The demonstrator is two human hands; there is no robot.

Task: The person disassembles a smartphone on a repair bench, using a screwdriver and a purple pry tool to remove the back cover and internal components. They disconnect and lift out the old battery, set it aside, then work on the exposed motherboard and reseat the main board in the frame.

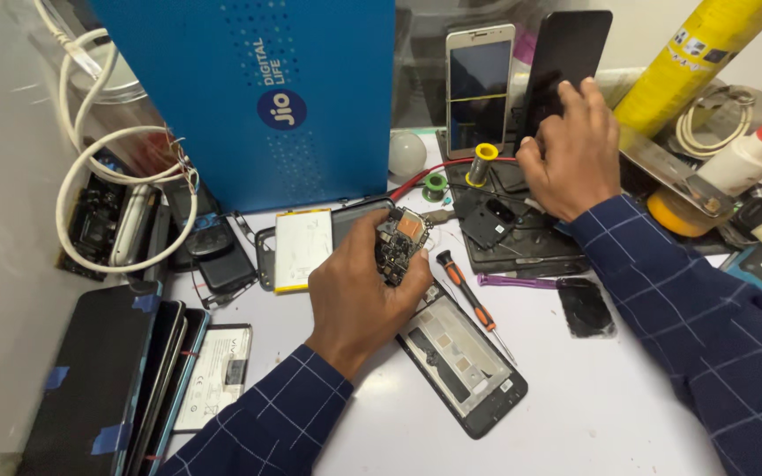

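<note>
My left hand [359, 295] grips a small phone circuit board [401, 242] with a copper patch, held above an opened phone frame [469, 357] lying on the white table. My right hand [571, 154] reaches back to a black phone [566, 53] leaning upright, fingers on its lower edge. A white-and-gold phone [478, 84] stands just left of it. A black-and-orange screwdriver [465, 291] lies between my hands. An opened phone with a white battery [302, 247] rests left of the board.
A large blue box [249, 97] stands at the back with coiled white cable [116, 167] to its left. Stacked phones [116, 379] fill the lower left. A yellow can [698, 53], white bottle [747, 159], solder spools [482, 163] and purple tweezers [513, 281] crowd the right.
</note>
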